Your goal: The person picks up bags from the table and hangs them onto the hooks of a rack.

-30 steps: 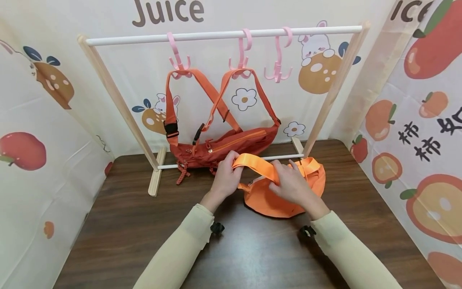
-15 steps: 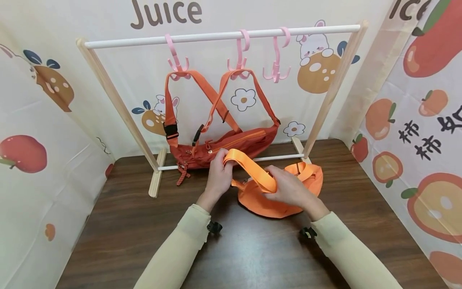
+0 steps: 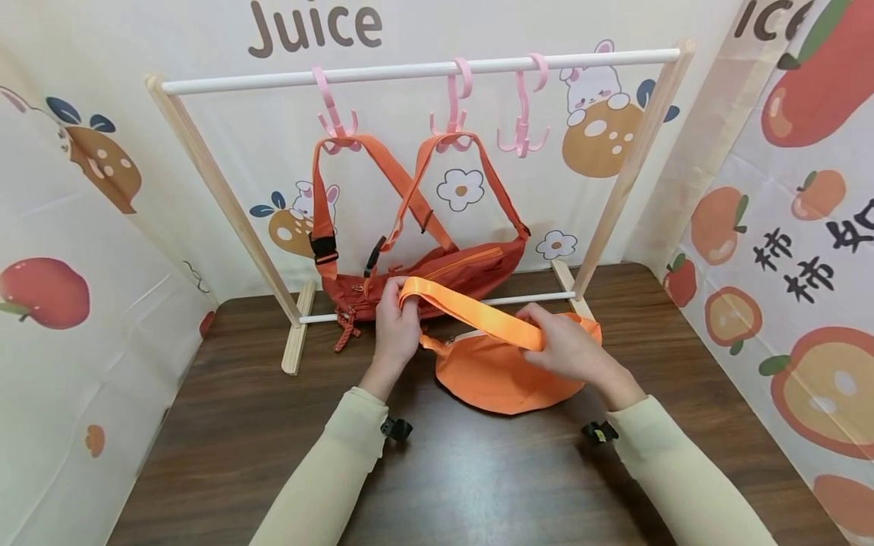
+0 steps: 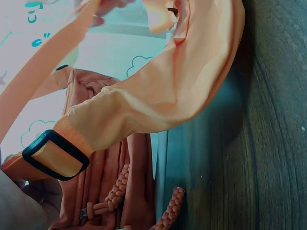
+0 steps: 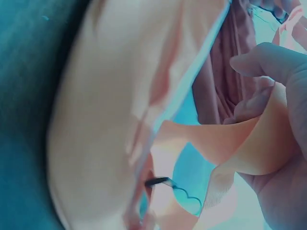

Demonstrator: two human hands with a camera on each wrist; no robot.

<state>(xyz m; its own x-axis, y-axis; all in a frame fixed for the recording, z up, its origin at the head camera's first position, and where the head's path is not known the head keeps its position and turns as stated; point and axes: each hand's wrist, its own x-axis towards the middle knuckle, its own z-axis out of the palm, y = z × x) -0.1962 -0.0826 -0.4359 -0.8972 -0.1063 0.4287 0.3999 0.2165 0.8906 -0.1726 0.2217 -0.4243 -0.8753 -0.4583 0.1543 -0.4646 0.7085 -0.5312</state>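
Observation:
An orange waist bag (image 3: 501, 379) lies on the table, its flat strap (image 3: 478, 312) raised above it. My left hand (image 3: 396, 330) grips the strap's left end. My right hand (image 3: 573, 345) holds the strap further right, with the webbing running between thumb and fingers in the right wrist view. A black slider (image 4: 56, 154) sits on the strap beside the left hand. Behind, a dark red bag (image 3: 437, 277) hangs by orange straps from the left pink hook (image 3: 336, 125) and middle pink hook (image 3: 454, 121). The left fingertips are partly hidden by the strap.
A wooden rack (image 3: 631, 167) with a white top rail (image 3: 403, 72) stands at the table's back. On the right of the rail hangs a third pink hook (image 3: 523, 129) with nothing on it. Printed cloth walls border the brown table (image 3: 273, 455).
My left hand has moved left with its end of the strap, and the right hand has shifted slightly right. More strap spans between them. The orange bag has slid a little left.

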